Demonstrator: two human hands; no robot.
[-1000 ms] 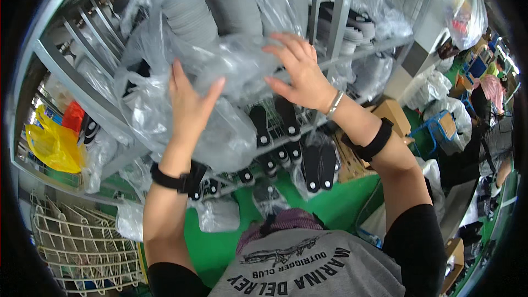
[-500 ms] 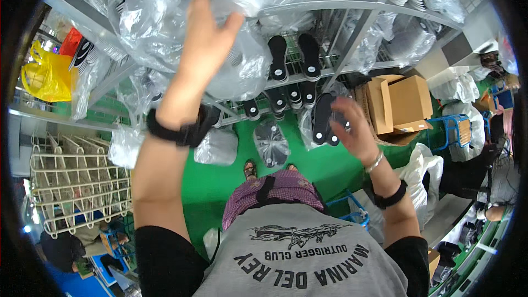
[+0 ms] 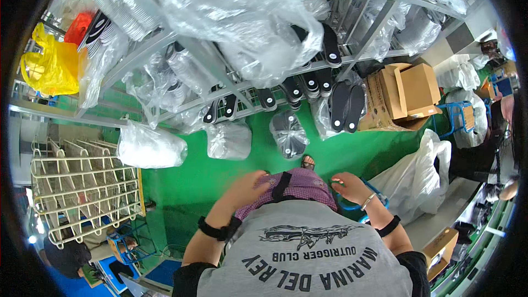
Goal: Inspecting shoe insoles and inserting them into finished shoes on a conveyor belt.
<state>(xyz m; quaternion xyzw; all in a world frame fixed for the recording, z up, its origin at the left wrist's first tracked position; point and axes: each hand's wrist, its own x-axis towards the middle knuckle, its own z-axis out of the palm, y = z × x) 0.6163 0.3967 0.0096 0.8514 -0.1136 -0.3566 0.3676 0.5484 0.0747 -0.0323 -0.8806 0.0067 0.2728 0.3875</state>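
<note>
My left hand (image 3: 245, 188) is low at my left hip, beside the purple checked shorts (image 3: 313, 183). It is slightly blurred, with loosely stretched fingers and nothing visible in it. On the other side of the shorts, my right hand (image 3: 353, 188) hangs with its fingers bent and apart, holding nothing. Both hands are away from the shelf. Ahead of me, a large clear plastic bag (image 3: 242, 16) drapes over the metal rack (image 3: 190, 49). Black insoles (image 3: 331, 47) with white round marks stick out from the rack's wire shelves. A bagged bundle of insoles (image 3: 289, 133) stands on the floor before me.
More filled plastic bags (image 3: 230, 140) line the rack's foot. An open cardboard box (image 3: 415, 91) stands to the right, near a white sack (image 3: 421, 173). A cream wire rack (image 3: 85, 187) is at left, with a person (image 3: 66, 246) beyond it. A yellow bag (image 3: 52, 66) hangs far left.
Both hands have dropped from the rack to my hips, the left one from the plastic bags up high. My view has shifted left, and the large clear bag now hangs over the insoles.
</note>
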